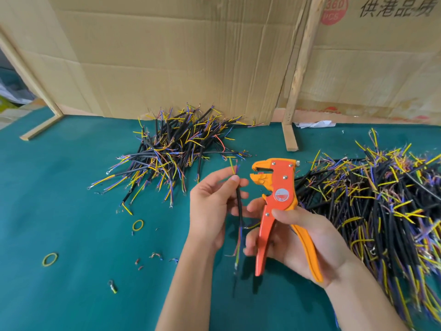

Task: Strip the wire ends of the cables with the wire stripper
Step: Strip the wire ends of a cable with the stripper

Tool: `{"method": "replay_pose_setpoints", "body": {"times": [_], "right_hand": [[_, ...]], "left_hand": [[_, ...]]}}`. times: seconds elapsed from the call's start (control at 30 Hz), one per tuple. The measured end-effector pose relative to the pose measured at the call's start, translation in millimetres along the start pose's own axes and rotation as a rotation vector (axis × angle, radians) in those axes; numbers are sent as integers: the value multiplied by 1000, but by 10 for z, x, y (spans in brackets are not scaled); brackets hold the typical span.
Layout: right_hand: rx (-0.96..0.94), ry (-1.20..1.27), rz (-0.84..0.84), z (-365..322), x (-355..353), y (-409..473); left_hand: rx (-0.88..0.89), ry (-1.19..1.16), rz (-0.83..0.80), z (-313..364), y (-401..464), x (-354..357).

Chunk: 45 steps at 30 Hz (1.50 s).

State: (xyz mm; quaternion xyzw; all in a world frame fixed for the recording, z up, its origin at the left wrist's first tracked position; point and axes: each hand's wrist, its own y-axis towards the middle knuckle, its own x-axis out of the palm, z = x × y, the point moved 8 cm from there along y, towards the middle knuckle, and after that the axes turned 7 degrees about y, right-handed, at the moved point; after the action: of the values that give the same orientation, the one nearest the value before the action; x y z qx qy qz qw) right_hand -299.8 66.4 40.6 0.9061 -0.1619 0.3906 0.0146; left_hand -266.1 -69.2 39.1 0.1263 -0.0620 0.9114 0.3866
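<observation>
Now your left hand [212, 206] pinches the short black sheathed cable [239, 206] upright, its coloured wire ends [234, 167] just left of the orange-and-yellow wire stripper [279, 201], whose open head faces them; your right hand [298, 242] grips its handles.

The wire stripper [279, 201] has an orange-red body and one orange-red handle; its jaw parts and second handle are yellow-orange, and a round red-and-white label sits at the pivot. The held cable [239, 206] has a black sheath with yellow, red and blue inner wires. Both cable heaps, the far pile [176, 149] and the right pile [381, 201], are black with yellow, blue, purple and red strands. The table cover [59, 187] is plain teal green. Two rubber bands [138, 225] are yellow. The cardboard backdrop [167, 56] is tan, carrying a red round stamp and grey printed characters.
</observation>
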Motion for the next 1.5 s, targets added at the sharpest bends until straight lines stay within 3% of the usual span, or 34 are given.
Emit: {"method": "replay_pose_setpoints", "body": {"times": [0.1,0.3,0.73,1.13,1.3,1.5], "right_hand": [[-16,61,50,-62,-82,-49],[-39,53,149,-135,-164,-68],[-20,0,140,-49,-160,34],[-37,-148,162,-41,-104,2],[-9,-108,126,9,-45,28],[-11,-48,198,39,-68,61]], "left_hand": [[86,100,84,49,25,-122],[146,204,86,78,4,-88],[317,370,221,215,-28,-126],[351,541,191,240,-64,-25],[364,569,186,244,-67,-1],[365,551,164,246,-75,25]]}}
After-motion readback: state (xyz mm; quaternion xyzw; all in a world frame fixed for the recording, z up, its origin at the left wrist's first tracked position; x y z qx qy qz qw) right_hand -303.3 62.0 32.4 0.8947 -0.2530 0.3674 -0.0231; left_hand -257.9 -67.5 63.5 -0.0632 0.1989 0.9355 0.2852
